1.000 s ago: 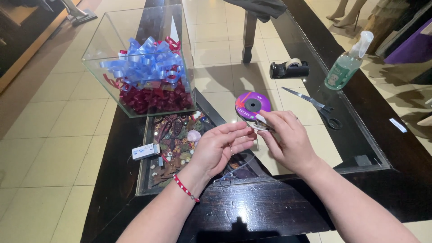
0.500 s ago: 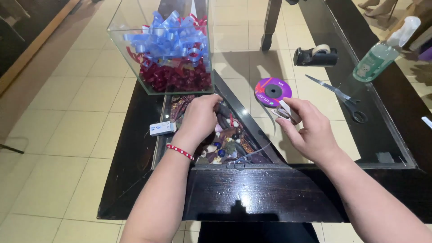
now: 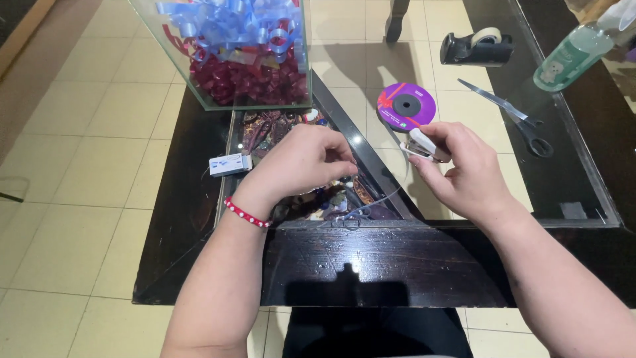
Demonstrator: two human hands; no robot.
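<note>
Stapler point(image 3: 421, 145), small & white, sits gripped in the right hand point(image 3: 464, 169), fingers curled round its body & thumb on top, held just above the glass tabletop point(image 3: 583, 192), a grip that looks set for squeezing. Left hand point(image 3: 301, 162) hovers beside it over the recessed display tray point(image 3: 291, 132), fingertips drawn together in a pinch; what they pinch is too small to tell, though a thin clear strand point(image 3: 384, 197) curves away below, twd the table's dark wood edge point(image 3: 384, 265). Both hands are close together but not touching, which suits fine two-handed work near the body.

Purple ribbon spool point(image 3: 406, 106) lies flat on the glass just beyond the stapler, within easy reach of the right hand. Scissors point(image 3: 510, 119) lie further right, blades shut, w/ a black tape dispenser point(image 3: 476, 48) & a green spray bottle point(image 3: 573, 56) well back, tools parked clear of the hands. Glass box point(image 3: 225, 50) full of blue & red ribbon bows stands at the tray's far end. Small white box point(image 3: 230, 164) rests on the wood left of the tray. Red bead bracelet point(image 3: 246, 213) circles the left wrist.
</note>
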